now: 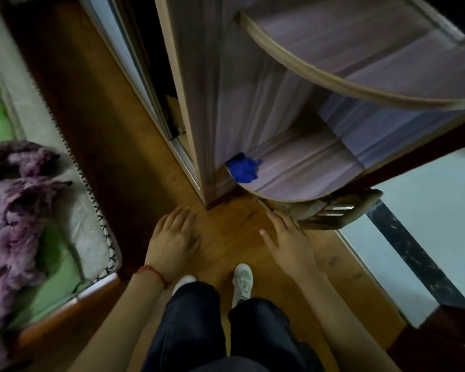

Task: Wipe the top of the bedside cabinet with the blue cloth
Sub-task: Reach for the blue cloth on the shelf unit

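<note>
The blue cloth (pixel 243 168) lies crumpled on a low curved shelf (pixel 301 173) of the wooden unit, at about twelve o'clock from the hands and well apart from both. It sits at the shelf's left end, tight against the unit's upright side panel (pixel 212 103). The left hand (pixel 172 242) hangs palm down over the wooden floor (pixel 226 232), fingers spread and loose, grasping nothing (a red string circles its wrist). The right hand (pixel 289 241), at three o'clock from the left, is likewise released, its fingers stretched toward twelve o'clock, with the fingertips near the base below the shelf. Two white shoes (pixel 242 280) show at six o'clock, between the forearms. A bed (pixel 73 216) with a purple blanket (pixel 14 210) fills the nine o'clock side.
</note>
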Action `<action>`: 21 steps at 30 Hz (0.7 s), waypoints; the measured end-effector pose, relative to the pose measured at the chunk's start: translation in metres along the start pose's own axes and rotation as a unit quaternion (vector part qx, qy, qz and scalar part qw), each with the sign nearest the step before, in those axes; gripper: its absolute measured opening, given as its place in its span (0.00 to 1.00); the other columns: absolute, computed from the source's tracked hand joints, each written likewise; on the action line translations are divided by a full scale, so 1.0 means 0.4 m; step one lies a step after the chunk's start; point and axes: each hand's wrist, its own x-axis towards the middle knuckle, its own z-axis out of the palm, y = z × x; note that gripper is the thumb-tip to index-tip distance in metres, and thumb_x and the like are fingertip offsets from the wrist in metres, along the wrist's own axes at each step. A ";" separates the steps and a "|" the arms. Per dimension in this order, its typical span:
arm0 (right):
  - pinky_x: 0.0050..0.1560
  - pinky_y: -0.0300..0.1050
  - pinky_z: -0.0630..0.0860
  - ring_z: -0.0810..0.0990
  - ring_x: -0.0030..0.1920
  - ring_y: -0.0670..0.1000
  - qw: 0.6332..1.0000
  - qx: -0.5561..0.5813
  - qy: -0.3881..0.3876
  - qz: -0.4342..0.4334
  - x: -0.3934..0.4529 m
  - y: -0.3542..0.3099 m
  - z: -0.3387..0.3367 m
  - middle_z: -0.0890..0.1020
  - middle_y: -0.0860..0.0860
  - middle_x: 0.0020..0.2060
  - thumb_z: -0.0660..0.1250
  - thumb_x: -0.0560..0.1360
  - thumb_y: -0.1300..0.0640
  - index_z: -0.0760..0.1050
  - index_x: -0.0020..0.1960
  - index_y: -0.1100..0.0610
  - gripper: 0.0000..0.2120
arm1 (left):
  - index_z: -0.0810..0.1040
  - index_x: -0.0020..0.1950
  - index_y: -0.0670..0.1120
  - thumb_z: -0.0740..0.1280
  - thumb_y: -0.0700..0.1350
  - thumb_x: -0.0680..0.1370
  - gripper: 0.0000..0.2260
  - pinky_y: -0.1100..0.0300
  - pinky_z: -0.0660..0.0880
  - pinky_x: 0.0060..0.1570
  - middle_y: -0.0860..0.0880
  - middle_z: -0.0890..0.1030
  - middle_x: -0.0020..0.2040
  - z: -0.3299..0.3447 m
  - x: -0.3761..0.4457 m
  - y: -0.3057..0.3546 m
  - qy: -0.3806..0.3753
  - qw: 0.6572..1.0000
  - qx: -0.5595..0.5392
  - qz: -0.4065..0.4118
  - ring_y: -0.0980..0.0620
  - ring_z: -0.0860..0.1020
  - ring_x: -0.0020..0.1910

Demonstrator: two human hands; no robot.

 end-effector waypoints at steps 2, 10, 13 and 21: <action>0.65 0.49 0.64 0.65 0.68 0.52 1.000 -0.001 -0.012 -0.017 0.047 0.036 0.001 0.67 0.53 0.68 0.57 0.78 0.47 0.63 0.70 0.54 0.23 | 0.78 0.59 0.38 0.69 0.55 0.73 0.23 0.40 0.72 0.53 0.38 0.79 0.57 0.019 0.002 0.020 -0.008 1.000 0.000 -0.018 0.38 0.77 0.57; 0.58 0.52 0.73 0.72 0.61 0.55 0.998 0.031 -0.052 -0.029 0.256 0.095 0.099 0.73 0.55 0.62 0.59 0.77 0.49 0.67 0.66 0.57 0.21 | 0.74 0.63 0.39 0.56 0.55 0.76 0.25 0.40 0.72 0.56 0.38 0.78 0.59 0.089 0.049 0.012 -0.015 0.997 -0.041 -0.056 0.38 0.74 0.60; 0.59 0.53 0.71 0.70 0.62 0.56 0.998 0.049 -0.043 -0.002 0.371 0.108 0.146 0.72 0.57 0.62 0.60 0.77 0.51 0.67 0.66 0.58 0.20 | 0.74 0.63 0.39 0.55 0.55 0.76 0.25 0.40 0.71 0.56 0.38 0.77 0.60 0.121 0.085 -0.012 -0.020 0.999 -0.028 -0.036 0.38 0.74 0.61; 0.61 0.53 0.66 0.67 0.63 0.61 0.996 0.061 -0.036 0.045 0.666 0.134 0.272 0.69 0.62 0.64 0.64 0.75 0.52 0.65 0.68 0.57 0.24 | 0.74 0.64 0.39 0.43 0.59 0.80 0.31 0.42 0.67 0.59 0.38 0.76 0.61 0.176 0.156 -0.078 -0.016 0.999 -0.013 -0.037 0.39 0.73 0.62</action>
